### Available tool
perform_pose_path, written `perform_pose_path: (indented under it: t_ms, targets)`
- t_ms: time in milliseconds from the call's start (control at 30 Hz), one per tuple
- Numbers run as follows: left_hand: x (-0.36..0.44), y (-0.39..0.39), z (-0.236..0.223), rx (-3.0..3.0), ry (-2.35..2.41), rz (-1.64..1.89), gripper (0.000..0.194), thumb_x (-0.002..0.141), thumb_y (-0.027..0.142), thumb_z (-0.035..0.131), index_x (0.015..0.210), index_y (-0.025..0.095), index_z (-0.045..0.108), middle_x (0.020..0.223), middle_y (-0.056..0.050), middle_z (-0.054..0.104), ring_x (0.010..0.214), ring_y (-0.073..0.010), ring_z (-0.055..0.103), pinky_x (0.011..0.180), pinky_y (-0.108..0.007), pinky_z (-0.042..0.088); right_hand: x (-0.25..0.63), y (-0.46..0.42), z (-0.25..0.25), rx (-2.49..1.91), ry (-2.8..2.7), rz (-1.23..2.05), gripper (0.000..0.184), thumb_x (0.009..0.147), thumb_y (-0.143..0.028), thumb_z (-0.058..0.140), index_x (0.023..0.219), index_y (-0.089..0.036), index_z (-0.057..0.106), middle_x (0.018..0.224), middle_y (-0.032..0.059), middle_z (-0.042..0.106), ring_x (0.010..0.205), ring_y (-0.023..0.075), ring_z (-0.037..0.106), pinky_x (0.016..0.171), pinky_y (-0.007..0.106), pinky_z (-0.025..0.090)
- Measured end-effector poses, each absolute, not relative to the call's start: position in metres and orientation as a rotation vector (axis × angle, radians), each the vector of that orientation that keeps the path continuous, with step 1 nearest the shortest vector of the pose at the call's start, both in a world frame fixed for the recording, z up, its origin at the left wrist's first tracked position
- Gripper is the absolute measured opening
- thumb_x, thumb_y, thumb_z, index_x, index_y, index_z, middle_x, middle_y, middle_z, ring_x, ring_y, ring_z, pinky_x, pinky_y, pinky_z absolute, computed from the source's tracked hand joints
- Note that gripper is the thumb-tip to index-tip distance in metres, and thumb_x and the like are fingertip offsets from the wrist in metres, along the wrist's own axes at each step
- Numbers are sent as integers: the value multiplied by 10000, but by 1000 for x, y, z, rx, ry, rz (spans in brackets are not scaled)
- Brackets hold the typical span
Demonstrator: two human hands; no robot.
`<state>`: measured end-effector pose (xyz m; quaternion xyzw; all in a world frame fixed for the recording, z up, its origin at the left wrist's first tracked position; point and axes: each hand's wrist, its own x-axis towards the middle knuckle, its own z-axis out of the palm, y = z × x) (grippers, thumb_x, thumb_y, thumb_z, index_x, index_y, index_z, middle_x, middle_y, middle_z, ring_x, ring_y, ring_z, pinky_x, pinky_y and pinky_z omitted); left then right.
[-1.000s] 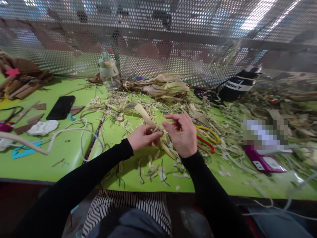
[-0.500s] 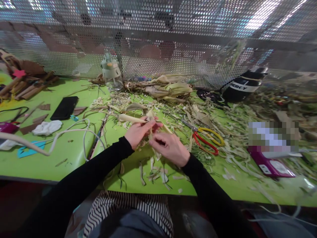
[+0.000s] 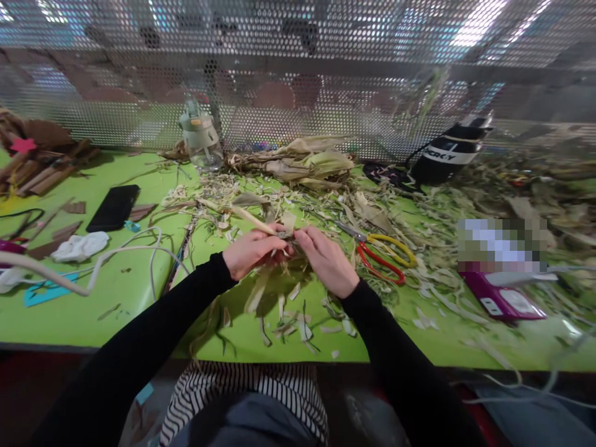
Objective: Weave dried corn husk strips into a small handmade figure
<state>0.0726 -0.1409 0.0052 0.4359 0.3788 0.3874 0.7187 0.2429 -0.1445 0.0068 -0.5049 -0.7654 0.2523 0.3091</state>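
My left hand [image 3: 254,249] is closed on a bundle of dried corn husk strips [image 3: 272,273]; a pale rolled husk end [image 3: 246,217] sticks out up and to the left of it. My right hand [image 3: 328,259] pinches the same bundle from the right, fingertips meeting the left hand's. Loose husk ends hang below both hands over the green table [image 3: 121,292]. Cut husk scraps [image 3: 298,320] lie under my hands near the front edge.
Red and yellow scissors [image 3: 384,254] lie just right of my right hand. A husk pile [image 3: 310,164], a clear bottle [image 3: 200,136] and a dark bottle [image 3: 449,155] stand by the perforated metal screen [image 3: 298,93]. A black phone [image 3: 114,208], white cable [image 3: 93,267] and purple device [image 3: 503,301] lie around.
My right hand has dropped from a raised, loose pose and closed onto the husk bundle beside my left hand. The rolled husk end has swung leftward and lower.
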Motion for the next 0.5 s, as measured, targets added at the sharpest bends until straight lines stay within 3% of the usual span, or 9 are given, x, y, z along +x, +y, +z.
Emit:
perform_pose_path:
  t_ms: [133, 300, 500]
  targets:
    - [75, -142, 2, 1259, 946, 855, 273, 694, 328, 713, 799, 162, 523, 491, 97, 386, 419, -34, 311, 416, -174, 217, 238, -146, 4, -1299, -1943, 752, 336, 940, -443, 341, 720, -211, 442, 639, -29, 476, 588, 120, 455, 569, 246, 362]
    - [77, -145, 2, 1539, 939, 795, 217, 734, 356, 653, 778, 150, 599, 636, 26, 531, 558, -76, 423, 516, -200, 318, 235, -147, 2, -1110, -1717, 950, 257, 857, -408, 527, 735, -183, 558, 691, -8, 555, 636, 122, 513, 613, 252, 425]
    - [78, -150, 5, 1589, 1051, 790, 222, 748, 350, 604, 660, 147, 587, 525, 46, 431, 510, -80, 366, 485, -214, 283, 239, -149, -1, -1108, -1590, 905, 249, 821, -406, 585, 723, -178, 604, 680, 1, 576, 618, 121, 515, 590, 253, 435]
